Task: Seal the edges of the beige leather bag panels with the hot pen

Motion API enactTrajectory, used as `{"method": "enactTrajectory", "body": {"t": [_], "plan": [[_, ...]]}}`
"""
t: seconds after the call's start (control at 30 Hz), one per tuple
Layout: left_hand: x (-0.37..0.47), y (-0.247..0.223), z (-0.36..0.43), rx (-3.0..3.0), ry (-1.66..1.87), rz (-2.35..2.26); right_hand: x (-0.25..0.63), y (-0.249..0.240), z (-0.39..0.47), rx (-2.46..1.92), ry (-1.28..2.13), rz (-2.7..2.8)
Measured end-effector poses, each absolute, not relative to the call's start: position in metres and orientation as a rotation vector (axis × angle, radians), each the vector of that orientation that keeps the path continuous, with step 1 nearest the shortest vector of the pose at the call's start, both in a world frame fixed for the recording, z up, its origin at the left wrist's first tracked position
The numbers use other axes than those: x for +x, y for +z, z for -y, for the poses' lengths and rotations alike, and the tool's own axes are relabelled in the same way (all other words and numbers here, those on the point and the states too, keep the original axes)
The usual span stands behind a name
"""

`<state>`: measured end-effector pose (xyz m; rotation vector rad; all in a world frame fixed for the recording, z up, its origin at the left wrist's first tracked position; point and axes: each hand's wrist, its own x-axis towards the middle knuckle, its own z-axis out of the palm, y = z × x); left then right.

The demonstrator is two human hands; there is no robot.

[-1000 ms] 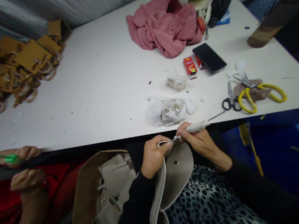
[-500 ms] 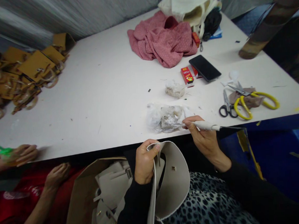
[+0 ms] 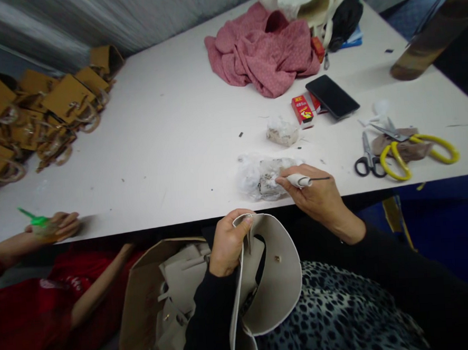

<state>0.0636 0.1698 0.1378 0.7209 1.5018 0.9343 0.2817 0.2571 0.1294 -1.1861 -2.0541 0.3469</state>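
Observation:
My left hand (image 3: 227,244) pinches the upper edge of a beige handbag (image 3: 279,293), which hangs open over my lap with a small metal fitting inside. In my right hand (image 3: 318,199) is a thin tool with a white wrapped handle (image 3: 300,180); a dark thin rod sticks out of its rear end. The fingers are closed round it, and its front end is hidden by them. They are at a whitish, dark-stained block (image 3: 269,186) lying on crumpled clear plastic (image 3: 250,176) near the table edge. A second plastic-wrapped lump (image 3: 282,132) lies just beyond.
Black-handled scissors (image 3: 368,159), yellow-handled scissors (image 3: 399,154), a phone (image 3: 333,97) and a red box (image 3: 302,110) lie to the right. Pink cloth (image 3: 262,52) is behind. Brown bags (image 3: 63,101) stand left, near a co-worker's hand (image 3: 60,226) with a green-capped bottle. A carton (image 3: 137,313) holds beige pieces.
My right hand has moved slightly left and up over the block, and the tool's handle now points more toward me. The left hand keeps its hold. The whole view has shifted a little.

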Motion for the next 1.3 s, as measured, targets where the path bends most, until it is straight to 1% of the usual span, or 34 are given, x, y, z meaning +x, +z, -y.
{"method": "enactTrajectory", "body": {"t": [0.1,0.23,0.3,0.4,0.47,0.57,0.73,1.07,1.2,1.3], "plan": [[0.061,0.14,-0.17,0.756,0.901,-1.515,0.281,0.136,-0.264,-1.24,0.301,2.181],[0.057,0.142,-0.17,0.672,0.916,-1.487,0.285,0.137,-0.259,-1.198,0.443,2.049],[0.054,0.142,-0.17,0.625,0.921,-1.454,0.284,0.134,-0.25,-1.129,0.631,1.824],[0.052,0.141,-0.171,0.58,0.909,-1.412,0.274,0.128,-0.233,-1.015,1.113,1.502],[0.051,0.141,-0.172,0.557,0.892,-1.388,0.266,0.125,-0.225,-0.941,1.401,1.386],[0.051,0.142,-0.173,0.531,0.872,-1.353,0.257,0.122,-0.222,-0.889,1.568,1.321],[0.052,0.145,-0.173,0.497,0.86,-1.309,0.256,0.124,-0.223,-0.843,1.6,1.338],[0.054,0.14,-0.169,0.516,0.893,-1.302,0.252,0.125,-0.223,-0.843,1.542,1.462],[0.059,0.139,-0.169,0.517,0.931,-1.313,0.251,0.126,-0.223,-0.864,1.476,1.531],[0.062,0.137,-0.168,0.528,0.96,-1.329,0.254,0.125,-0.223,-0.852,1.356,1.62]]}}
